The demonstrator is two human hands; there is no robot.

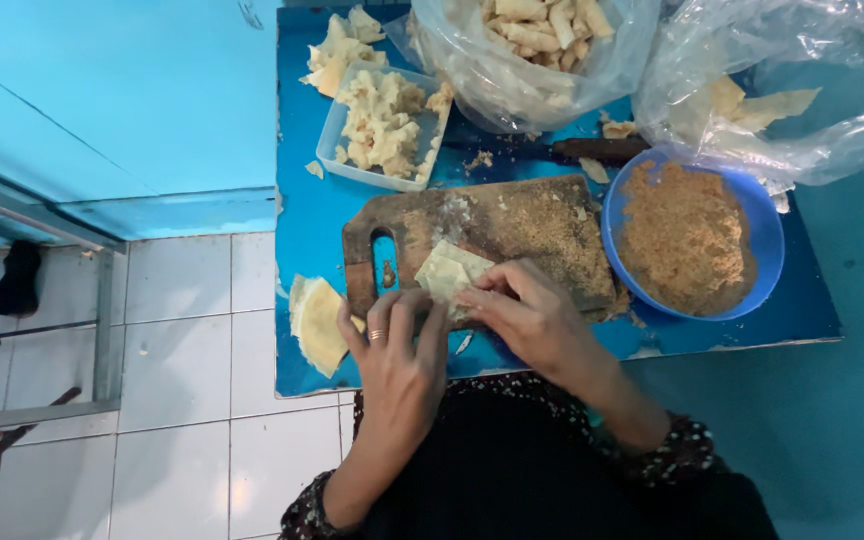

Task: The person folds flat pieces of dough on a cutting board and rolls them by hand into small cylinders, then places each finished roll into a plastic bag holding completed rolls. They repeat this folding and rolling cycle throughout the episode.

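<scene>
At the near edge of the wooden cutting board (512, 225), your fingertips (482, 297) pinch a pale folded pastry sheet (449, 272). Your right hand (532, 320) curls closed over its right side, and your left hand (402, 350) grips its near left corner with bent fingers. Just left of the board lies a stack of pale wrappers (317, 322). To the right stands a blue bowl (767, 240) of brown crumbs. Farther off sit a clear tub (337, 125) of dough scraps and plastic bags (552, 70).
</scene>
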